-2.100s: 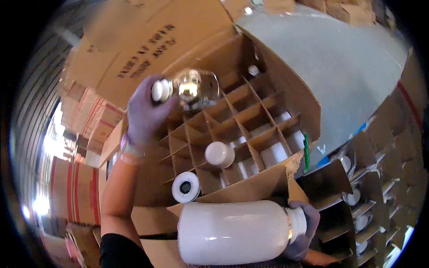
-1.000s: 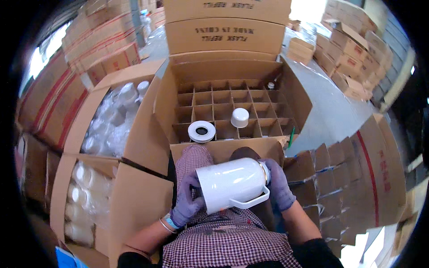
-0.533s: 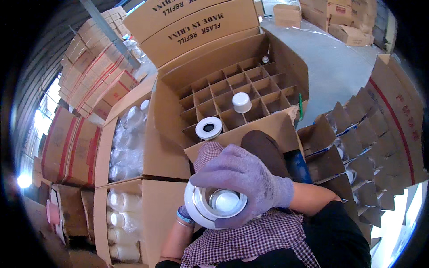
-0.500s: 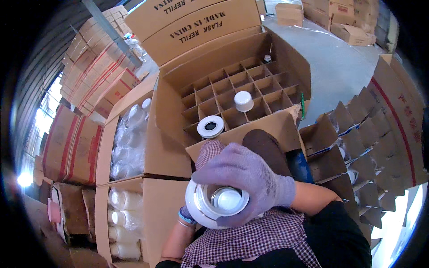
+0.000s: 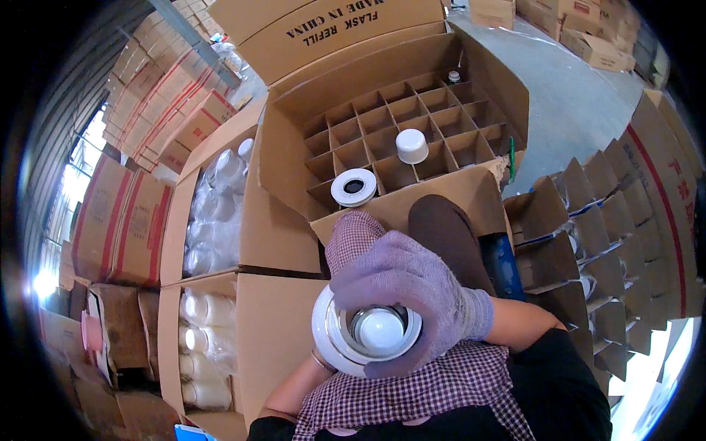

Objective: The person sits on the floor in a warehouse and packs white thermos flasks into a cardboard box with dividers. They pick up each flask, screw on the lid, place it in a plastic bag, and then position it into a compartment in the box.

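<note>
Dark capital lettering is printed upside down on the flap [image 5: 331,33] of a divided box [image 5: 482,70] at upper centre; red characters and a stripe are borne by a carton [image 5: 658,151] at the right edge. At lower centre, in front of a checked apron [image 5: 412,393], a glossy white flask [image 5: 323,332] is held, a pale disc seen inside a silvery ring within its round mouth. The mouth is turned up toward the viewer; the long axis is seen nearly end-on, and the base is hidden. The flask's rim is gripped by the gloved right hand [image 5: 423,298], its fingers curled across the far side. The left hand is hidden behind the flask; its grip cannot be told.
</note>
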Available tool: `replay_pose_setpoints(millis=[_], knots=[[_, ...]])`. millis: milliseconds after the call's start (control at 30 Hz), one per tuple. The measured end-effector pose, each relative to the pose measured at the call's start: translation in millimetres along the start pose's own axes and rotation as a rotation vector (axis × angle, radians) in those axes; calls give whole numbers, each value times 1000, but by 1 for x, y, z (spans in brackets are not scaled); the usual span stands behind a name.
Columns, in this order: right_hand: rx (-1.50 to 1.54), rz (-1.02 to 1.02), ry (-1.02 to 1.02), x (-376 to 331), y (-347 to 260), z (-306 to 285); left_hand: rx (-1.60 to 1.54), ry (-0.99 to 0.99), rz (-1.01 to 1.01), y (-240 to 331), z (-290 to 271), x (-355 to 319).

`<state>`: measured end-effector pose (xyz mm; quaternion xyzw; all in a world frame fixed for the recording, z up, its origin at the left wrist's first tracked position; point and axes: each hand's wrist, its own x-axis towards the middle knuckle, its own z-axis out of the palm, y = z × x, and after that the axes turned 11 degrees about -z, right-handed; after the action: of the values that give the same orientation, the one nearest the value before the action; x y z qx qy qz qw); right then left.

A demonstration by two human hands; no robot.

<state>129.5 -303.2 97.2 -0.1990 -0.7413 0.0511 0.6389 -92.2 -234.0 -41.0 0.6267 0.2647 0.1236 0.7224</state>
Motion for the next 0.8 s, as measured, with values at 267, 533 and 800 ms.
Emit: replay_pose_setpoints(millis=[267, 533, 800], knots=[[-51, -60, -64, -1, 11, 0, -32, -20, 7, -3, -1, 9], [-51, 51, -61, -14, 13, 12, -63, -2, 14, -8, -8, 7], [-160, 163, 3, -12, 9, 19, -119, 76, 28, -12, -14, 4]])
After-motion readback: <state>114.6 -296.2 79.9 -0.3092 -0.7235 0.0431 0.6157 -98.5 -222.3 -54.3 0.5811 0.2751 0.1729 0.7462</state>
